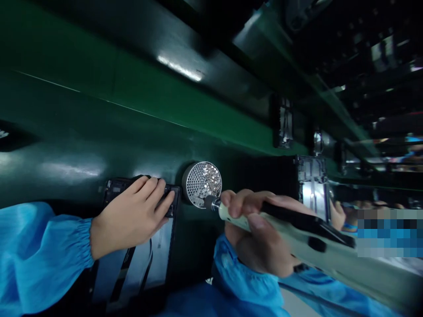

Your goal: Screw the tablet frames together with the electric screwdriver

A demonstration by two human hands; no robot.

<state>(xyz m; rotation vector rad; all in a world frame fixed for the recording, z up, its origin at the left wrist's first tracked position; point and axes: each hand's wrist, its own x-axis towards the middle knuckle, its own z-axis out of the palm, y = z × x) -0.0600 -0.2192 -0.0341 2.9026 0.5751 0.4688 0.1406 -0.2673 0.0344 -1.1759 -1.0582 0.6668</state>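
My left hand lies over the upper part of a flat, dark-framed device chassis, its fingers stretched out and slightly apart near the top edge; the thumb is hidden. Inside the chassis are a pale panel and dark ribbon strips. My right hand is wrapped around a pale green electric screwdriver with a black lever along its side. The driver's dark tip reaches the lower rim of a round metal screw dish. Holes cover the dish's top, and small shiny screws cluster on its right side.
Another open chassis stands to the right, beside a co-worker's hand. A smaller unit sits further back on the dark ledge. A green raised strip runs along behind the work surface. Shelving at upper right is dark and blurred.
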